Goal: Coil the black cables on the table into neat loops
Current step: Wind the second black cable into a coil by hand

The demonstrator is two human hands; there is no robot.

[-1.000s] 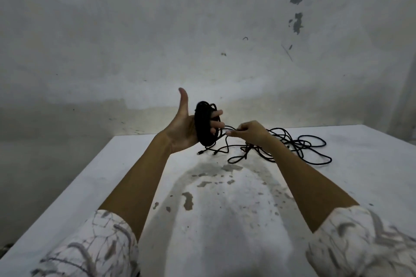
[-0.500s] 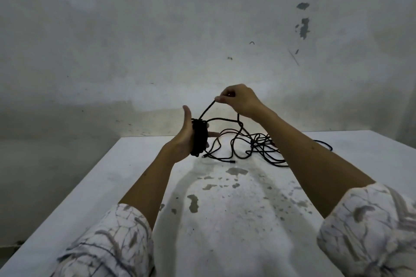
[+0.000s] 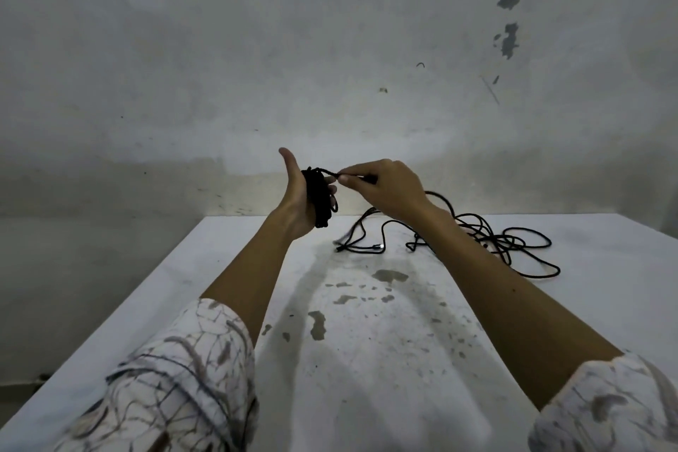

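My left hand (image 3: 296, 204) is raised above the table's far edge, thumb pointing up. It holds a tight coil of black cable (image 3: 318, 199) in the palm, and the fingertips show past the coil's right side. Close to the right of it, my right hand (image 3: 387, 191) pinches the cable strand (image 3: 326, 169) that runs onto the top of the coil. The rest of the black cable (image 3: 513, 242) trails from under my right wrist into a loose tangle on the table at the right. Cable ends with plugs (image 3: 379, 248) lie on the table below my hands.
The white table (image 3: 367, 360) is stained with grey patches in its middle. A bare, marked wall (image 3: 330, 48) rises right behind the table's far edge. The table's left edge drops to the floor (image 3: 73, 268).
My right hand has come down and left from its raised pull, bringing the strand onto the top of the coil. My left hand has lifted slightly with the coil.
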